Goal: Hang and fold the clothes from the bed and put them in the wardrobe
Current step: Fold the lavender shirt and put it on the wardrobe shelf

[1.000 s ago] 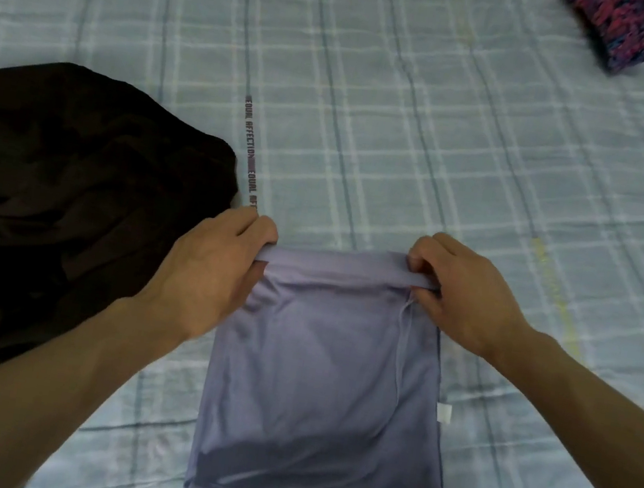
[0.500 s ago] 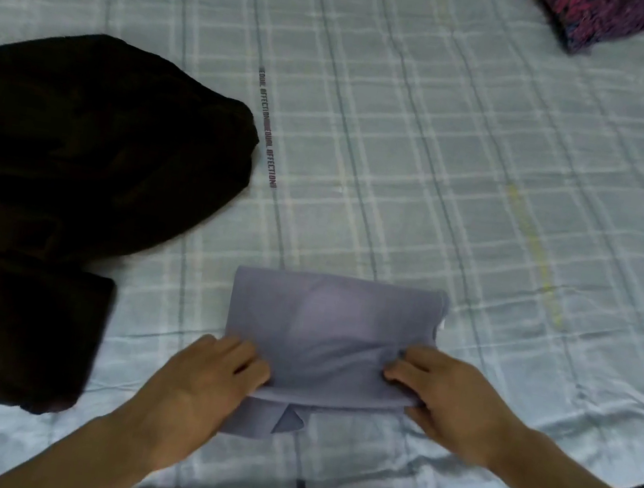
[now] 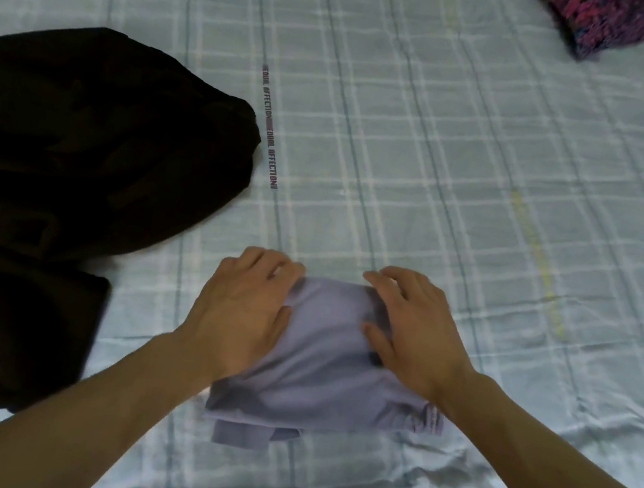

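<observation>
Two hands press flat on a folded lavender garment near the front edge of a checked bedsheet — the left hand and right hand both open, fingers spread. A dark garment lies to the left.

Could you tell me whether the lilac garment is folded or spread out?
Folded: the lilac garment is a compact layered rectangle, lower edges stacked.

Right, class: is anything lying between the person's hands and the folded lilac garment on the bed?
Nothing visible does. The left hand and the right hand both rest directly on the lilac garment. The dark clothing lies apart, to the left on the bed.
</observation>
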